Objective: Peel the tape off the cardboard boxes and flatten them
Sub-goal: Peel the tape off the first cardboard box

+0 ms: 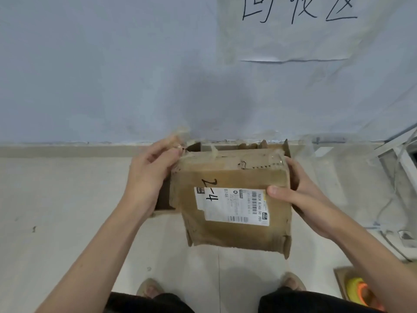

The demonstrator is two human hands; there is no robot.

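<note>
Person is holding the cardboard box point(234, 199) up in front of the body, above the floor, near the wall. Right hand point(300, 197) is gripping the box's right side, thumb curled over the labelled face, fingers wrapping behind. Left hand point(149, 175) is at the top-left corner, fingertips pinching a strip of clear tape point(180, 141) and pulling it up and away from the edge. More tape is running along the top seam toward the right corner, looks still stuck.

Risks, as I'm reading it: tape is thin and crinkled, so a steep or jerky pull is likely tearing it short and leaving remnants on the seam. Pull could also be stripping the cardboard's paper layer, since the edges are already ragged. One-handed hold on a soft, worn box means it's liable to twist or slip under the pull
</note>
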